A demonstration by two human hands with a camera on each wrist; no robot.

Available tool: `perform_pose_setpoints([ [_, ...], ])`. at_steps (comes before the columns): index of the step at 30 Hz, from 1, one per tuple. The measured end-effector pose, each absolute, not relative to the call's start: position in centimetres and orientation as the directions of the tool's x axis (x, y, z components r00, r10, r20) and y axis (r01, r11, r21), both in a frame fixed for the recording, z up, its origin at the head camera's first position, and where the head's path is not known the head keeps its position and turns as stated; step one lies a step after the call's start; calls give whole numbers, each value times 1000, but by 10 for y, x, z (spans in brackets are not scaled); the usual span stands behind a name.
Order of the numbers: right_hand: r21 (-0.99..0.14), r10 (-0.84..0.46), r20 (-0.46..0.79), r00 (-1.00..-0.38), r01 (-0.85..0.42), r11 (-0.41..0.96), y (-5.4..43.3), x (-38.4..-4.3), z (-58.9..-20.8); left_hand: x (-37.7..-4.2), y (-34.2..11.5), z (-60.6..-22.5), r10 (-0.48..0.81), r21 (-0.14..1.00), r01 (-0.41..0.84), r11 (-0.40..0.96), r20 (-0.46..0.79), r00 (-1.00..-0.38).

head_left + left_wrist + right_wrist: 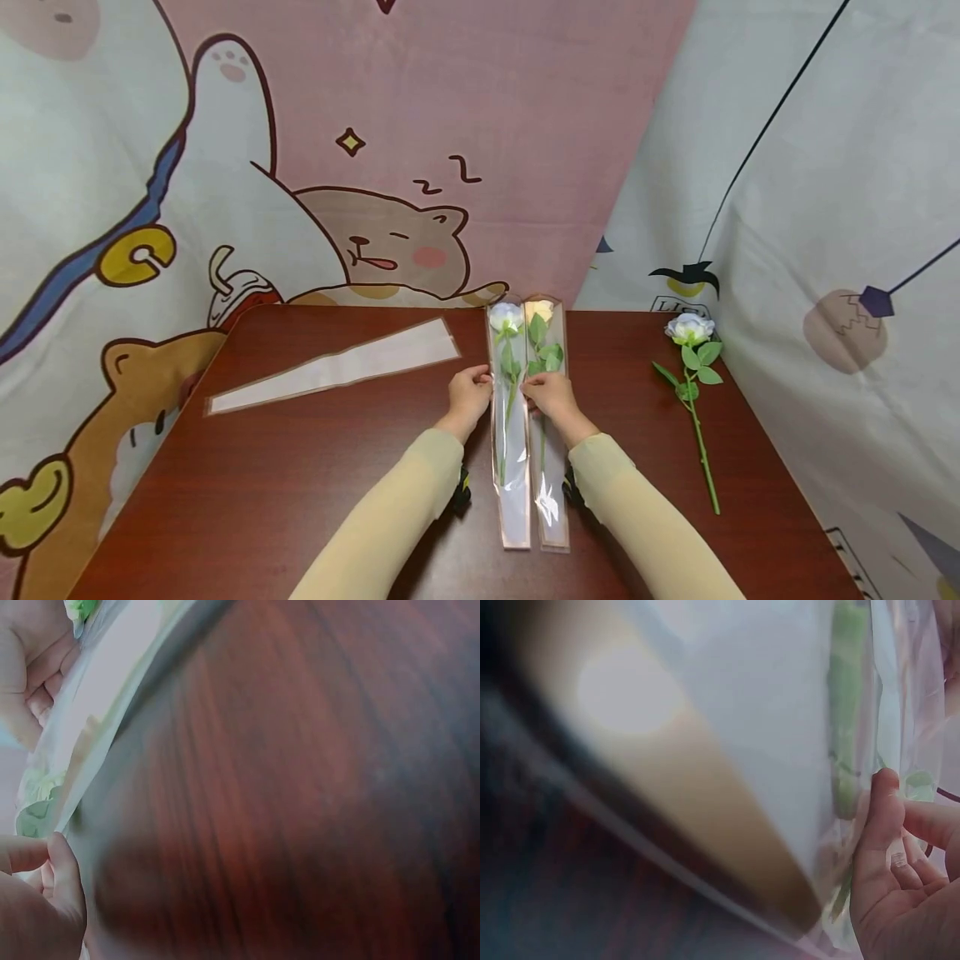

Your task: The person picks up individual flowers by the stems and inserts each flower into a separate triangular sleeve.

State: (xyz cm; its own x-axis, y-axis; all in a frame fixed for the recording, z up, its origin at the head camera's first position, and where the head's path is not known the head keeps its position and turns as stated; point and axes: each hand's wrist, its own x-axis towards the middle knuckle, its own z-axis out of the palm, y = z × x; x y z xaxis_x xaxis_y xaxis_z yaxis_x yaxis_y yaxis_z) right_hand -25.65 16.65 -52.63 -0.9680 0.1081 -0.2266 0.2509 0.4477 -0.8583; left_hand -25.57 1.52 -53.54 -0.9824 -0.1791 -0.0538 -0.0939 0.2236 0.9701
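Observation:
A clear flower sleeve (515, 508) with a pink-gold edge and white backing lies upright in the head view, holding a white-and-lilac artificial rose (506, 318). My left hand (468, 395) pinches its left edge between thumb and forefinger. On its opposite edge, my right hand (555, 397) pinches the film, as the right wrist view also shows. Close beside it on the right is a second sleeve (553, 521) with a pale yellow rose (538, 312), partly covered by my right hand and forearm.
To the left, a flat sleeve (337, 368) with white backing and no flower lies slanted. A loose white-and-lilac rose (690, 330) with a green stem lies at the right. The brown table (300, 492) meets printed cloth (510, 125) at its back edge.

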Motion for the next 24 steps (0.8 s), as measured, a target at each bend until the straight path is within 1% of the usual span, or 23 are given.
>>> perform_pose_setpoints([
  [4,-844,120,-234,-965,263,467,169,-258,-526,-257,15,-533,-189,956,-81,281,-27,-982],
  [11,-830,124,-237,-964,267,489,169,-258,-522,-257,15,-533,-182,955,-107,276,-57,-982],
  [17,-823,121,-247,-961,274,498,168,-259,-521,-257,13,-534,-196,941,-103,322,-40,-980],
  [21,-819,106,-228,-968,250,516,169,-258,-520,-256,11,-534,-166,936,-92,339,-37,-985],
  [24,-805,99,-215,-972,233,545,170,-256,-516,-256,8,-535,-127,920,-40,391,11,-992],
])
